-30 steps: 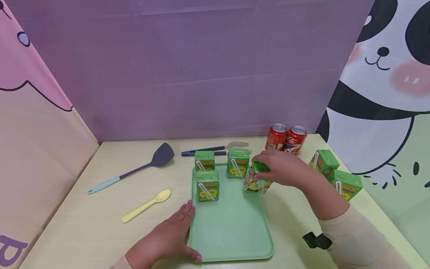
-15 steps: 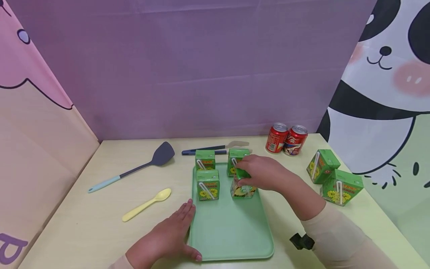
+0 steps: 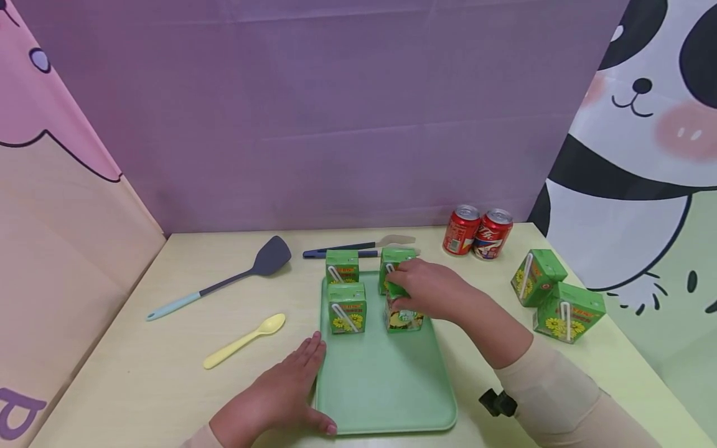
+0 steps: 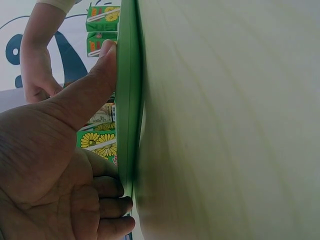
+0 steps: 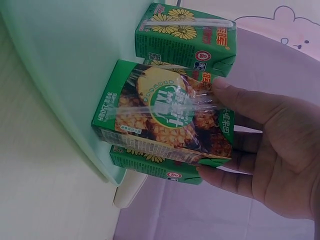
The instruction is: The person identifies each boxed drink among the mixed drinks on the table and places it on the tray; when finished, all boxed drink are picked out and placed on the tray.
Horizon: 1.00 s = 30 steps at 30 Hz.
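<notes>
Likely to steady it, the left hand (image 3: 285, 389) rests nearly straight-fingered on the green tray's (image 3: 386, 386) left edge, while near its right edge the right hand (image 3: 431, 289) pinches the pineapple juice carton (image 5: 162, 110) from above, leaving the base free.

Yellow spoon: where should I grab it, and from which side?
I'd pinch the yellow spoon around the middle of its handle, coming from above on the near side. It lies flat, with its slim handle angled toward the person and its bowl farther away.
</notes>
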Available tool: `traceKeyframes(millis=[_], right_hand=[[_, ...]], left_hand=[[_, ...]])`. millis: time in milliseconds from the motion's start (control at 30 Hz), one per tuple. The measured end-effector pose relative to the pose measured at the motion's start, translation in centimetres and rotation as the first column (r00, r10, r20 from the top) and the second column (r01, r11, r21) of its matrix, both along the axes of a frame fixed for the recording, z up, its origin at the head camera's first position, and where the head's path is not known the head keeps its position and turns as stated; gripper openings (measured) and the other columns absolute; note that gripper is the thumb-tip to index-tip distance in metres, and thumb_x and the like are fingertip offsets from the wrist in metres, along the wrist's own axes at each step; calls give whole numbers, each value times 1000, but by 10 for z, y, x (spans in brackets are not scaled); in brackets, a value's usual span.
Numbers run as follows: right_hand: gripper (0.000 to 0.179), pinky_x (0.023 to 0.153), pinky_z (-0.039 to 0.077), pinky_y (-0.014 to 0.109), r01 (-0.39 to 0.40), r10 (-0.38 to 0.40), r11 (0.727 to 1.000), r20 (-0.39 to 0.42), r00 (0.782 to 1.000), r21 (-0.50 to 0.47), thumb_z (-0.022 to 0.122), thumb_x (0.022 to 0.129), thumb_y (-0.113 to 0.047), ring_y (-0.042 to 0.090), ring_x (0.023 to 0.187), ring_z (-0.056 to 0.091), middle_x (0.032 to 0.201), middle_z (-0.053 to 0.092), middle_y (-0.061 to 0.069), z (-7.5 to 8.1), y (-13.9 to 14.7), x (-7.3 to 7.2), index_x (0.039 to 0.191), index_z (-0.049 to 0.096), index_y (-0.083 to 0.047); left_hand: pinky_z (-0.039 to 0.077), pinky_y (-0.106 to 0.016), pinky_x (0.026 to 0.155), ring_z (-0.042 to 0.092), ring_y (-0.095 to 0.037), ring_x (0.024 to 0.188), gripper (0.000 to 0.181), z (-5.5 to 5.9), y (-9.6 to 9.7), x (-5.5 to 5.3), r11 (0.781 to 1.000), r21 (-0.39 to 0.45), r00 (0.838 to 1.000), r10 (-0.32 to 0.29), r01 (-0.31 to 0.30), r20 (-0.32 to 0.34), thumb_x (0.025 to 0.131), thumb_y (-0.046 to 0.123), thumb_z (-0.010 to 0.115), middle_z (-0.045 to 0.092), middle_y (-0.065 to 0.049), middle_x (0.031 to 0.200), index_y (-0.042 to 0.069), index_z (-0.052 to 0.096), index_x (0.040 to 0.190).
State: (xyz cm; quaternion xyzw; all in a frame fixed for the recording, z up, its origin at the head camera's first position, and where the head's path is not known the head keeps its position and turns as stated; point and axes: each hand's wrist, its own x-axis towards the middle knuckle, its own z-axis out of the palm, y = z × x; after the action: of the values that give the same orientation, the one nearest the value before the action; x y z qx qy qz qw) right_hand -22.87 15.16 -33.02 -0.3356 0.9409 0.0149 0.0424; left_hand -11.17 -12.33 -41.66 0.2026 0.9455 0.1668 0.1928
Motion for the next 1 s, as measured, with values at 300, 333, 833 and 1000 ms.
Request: traceKeyframes(millis=[300,333,833,1000], right_hand=[[49,86,53,40,-1,1,1000,-22,1000,6,74,86,-40,23,107,58,108,63,3,-1,-1,1,124,65,-11],[49,87,53,41,-1,1,1000,-17,1000,2,74,86,-40,24,107,58,109,64,4,-1,-1,1,125,65,-10],[71,100,46,56,184,-179,972,48,983,-146,64,88,-59,34,128,51,136,57,12,30,64,-7,140,53,-12],[85,101,43,62,295,-288,947,68,955,-130,56,85,-70,41,131,45,141,52,19,47,107,-9,142,49,-8]], left_hand=[[28,-53,117,13,-33,151,132,2,-1,2,1000,20,1000,-14,14,-7,61,75,75,9,-14,165,2,20,156],[28,-53,117,13,-33,151,131,2,-1,2,1000,20,1000,-15,15,-8,61,75,75,9,-14,165,2,20,156],[25,-51,119,10,-32,152,134,-1,0,1,1000,0,1000,-17,17,12,61,79,71,5,-13,166,3,16,157],[24,-50,119,9,-31,152,135,-3,-1,2,1000,-4,1000,-14,14,-4,61,82,68,5,-13,166,3,14,157]])
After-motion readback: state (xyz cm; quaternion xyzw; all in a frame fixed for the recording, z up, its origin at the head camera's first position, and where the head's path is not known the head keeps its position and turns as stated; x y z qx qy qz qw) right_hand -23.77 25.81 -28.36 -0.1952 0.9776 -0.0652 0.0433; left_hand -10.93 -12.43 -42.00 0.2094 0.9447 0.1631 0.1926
